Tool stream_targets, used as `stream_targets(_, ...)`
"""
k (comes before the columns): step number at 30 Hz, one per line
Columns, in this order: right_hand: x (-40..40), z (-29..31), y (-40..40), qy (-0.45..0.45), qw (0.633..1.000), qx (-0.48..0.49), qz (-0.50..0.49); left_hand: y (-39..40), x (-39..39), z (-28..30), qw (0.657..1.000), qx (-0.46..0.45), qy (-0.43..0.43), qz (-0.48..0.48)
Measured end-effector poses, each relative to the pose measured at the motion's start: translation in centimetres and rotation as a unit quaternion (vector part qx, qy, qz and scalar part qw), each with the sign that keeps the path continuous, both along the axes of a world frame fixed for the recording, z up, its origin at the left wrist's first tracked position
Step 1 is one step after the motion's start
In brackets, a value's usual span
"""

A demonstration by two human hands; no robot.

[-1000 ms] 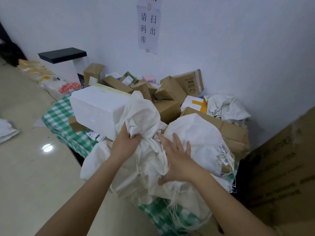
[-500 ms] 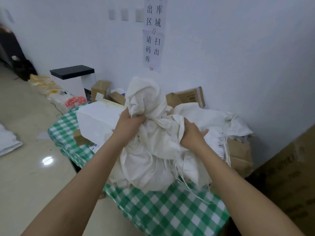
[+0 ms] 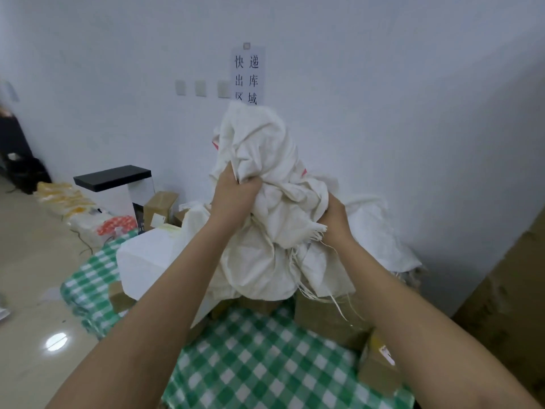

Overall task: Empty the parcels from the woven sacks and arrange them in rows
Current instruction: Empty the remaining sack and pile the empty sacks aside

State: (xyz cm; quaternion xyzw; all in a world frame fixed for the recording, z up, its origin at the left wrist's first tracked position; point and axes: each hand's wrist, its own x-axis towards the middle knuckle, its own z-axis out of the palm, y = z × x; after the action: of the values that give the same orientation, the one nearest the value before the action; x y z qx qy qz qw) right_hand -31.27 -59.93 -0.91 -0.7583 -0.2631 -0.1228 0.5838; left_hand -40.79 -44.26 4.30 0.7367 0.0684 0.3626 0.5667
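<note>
Right now I have the crumpled white woven sack (image 3: 274,184) hoisted above the green-and-white checked tablecloth (image 3: 250,358); my left hand (image 3: 233,196) is clenched round a bunch of its fabric near the top, and my right hand (image 3: 334,218) grips the bunched cloth lower down by the frayed edge, loose threads trailing beneath; I judge this to be the emptying step, the sack lifted clear of what it held. Brown cardboard parcels (image 3: 330,317) lie on the cloth just under and beside the hanging sack, with a large white foam box (image 3: 144,261) to the left; nothing is in rows yet. Next, I think, the sack wants setting aside away from the pile, then the parcels need both hands free for lining up. Whether anything is left inside the sack I cannot tell; its folds hide the mouth; the parcels behind it are covered, and the small yellow-labelled box (image 3: 380,364) at lower right is blurred.
</note>
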Motion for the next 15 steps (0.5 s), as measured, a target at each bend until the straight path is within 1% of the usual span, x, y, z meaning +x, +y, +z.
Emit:
stream_targets(2, 1.6, 1.3, -0.6, 0.025, 0.998, 0.051, 0.001, -1.0, 1.6, 1.7, 0.999, 0.033, -0.019, -0.016)
stream_targets(4, 3.1, 2.0, -1.2, 0.028, 0.998, 0.046, -0.015, -1.8, 2.8, 3.0, 0.998, 0.041, -0.029, -0.030)
stream_targets(6, 4.8, 3.0, -2.5, 0.031, 0.996, 0.075, -0.026, -2.9, 4.8, 4.0, 0.998, 0.040, -0.030, -0.048)
stream_targets(11, 9.1, 4.1, -5.7, 0.000, 0.996, 0.065, -0.067, -5.5, 9.6, 4.9, 0.998, 0.026, -0.032, -0.054)
stream_targets(13, 10.8, 4.3, -7.1, -0.030, 0.994, 0.058, -0.084, -6.7, 11.5, 5.2, 0.997, 0.023, -0.032, -0.060)
stream_targets(15, 13.4, 4.7, -8.7, -0.030, 0.993, 0.073, -0.090, -8.3, 14.2, 5.8, 0.997, 0.023, -0.032, -0.068)
